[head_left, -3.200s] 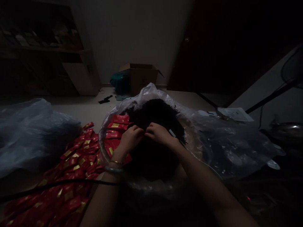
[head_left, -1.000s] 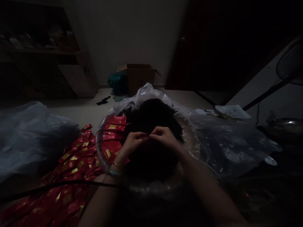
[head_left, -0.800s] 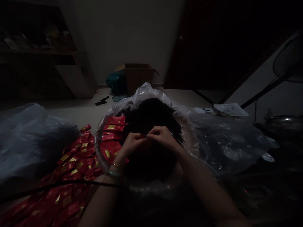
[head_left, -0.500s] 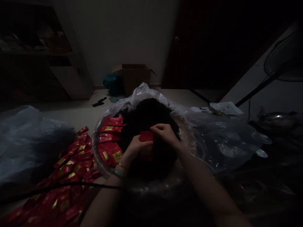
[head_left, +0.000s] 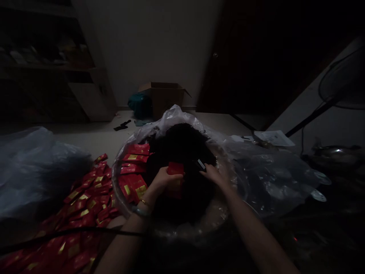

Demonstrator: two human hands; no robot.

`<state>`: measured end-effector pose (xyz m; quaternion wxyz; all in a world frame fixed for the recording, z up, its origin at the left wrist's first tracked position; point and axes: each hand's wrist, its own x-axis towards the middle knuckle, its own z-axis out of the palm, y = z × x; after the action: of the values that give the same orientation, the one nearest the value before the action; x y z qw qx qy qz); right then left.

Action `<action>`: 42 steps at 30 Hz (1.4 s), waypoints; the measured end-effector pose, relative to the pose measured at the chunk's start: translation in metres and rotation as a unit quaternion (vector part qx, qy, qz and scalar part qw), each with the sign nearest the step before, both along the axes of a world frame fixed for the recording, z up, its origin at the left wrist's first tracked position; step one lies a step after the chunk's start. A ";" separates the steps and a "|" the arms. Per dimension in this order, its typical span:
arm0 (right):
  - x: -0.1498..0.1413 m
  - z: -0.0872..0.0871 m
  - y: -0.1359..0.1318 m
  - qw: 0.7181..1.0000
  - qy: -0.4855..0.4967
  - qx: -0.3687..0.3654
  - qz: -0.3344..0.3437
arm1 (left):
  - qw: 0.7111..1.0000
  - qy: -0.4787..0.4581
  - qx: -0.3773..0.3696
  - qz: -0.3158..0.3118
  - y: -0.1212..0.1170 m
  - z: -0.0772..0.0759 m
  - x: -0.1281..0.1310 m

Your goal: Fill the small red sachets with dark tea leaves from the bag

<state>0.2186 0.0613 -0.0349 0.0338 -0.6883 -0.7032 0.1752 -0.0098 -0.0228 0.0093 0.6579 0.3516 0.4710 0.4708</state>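
A red sachet [head_left: 175, 168] was gripped in the left hand [head_left: 167, 180], above a dark heap [head_left: 182, 144] lying in a clear plastic bag [head_left: 173, 118]. The right hand [head_left: 212, 174] was held narrowly open, just beside a small dark object [head_left: 200, 164] with a silver strip. More red sachets [head_left: 85, 201] with gold labels were spread at the left.
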 end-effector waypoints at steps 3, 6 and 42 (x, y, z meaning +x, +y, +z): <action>0.003 0.012 0.004 0.999 0.036 0.019 -0.003 | 1.000 0.008 -0.001 -0.002 0.000 0.000 -0.001; 0.002 0.032 -0.002 0.991 0.126 0.037 0.000 | 1.000 0.027 0.006 -0.003 0.001 -0.001 -0.001; -0.046 0.083 -0.060 0.943 0.182 0.045 0.276 | 0.990 0.114 0.033 -0.081 0.000 0.001 -0.004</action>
<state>0.1727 0.0015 0.0480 0.1428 -0.4217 -0.8545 0.2677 -0.0143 -0.0232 0.0099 0.6235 0.4617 0.4972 0.3884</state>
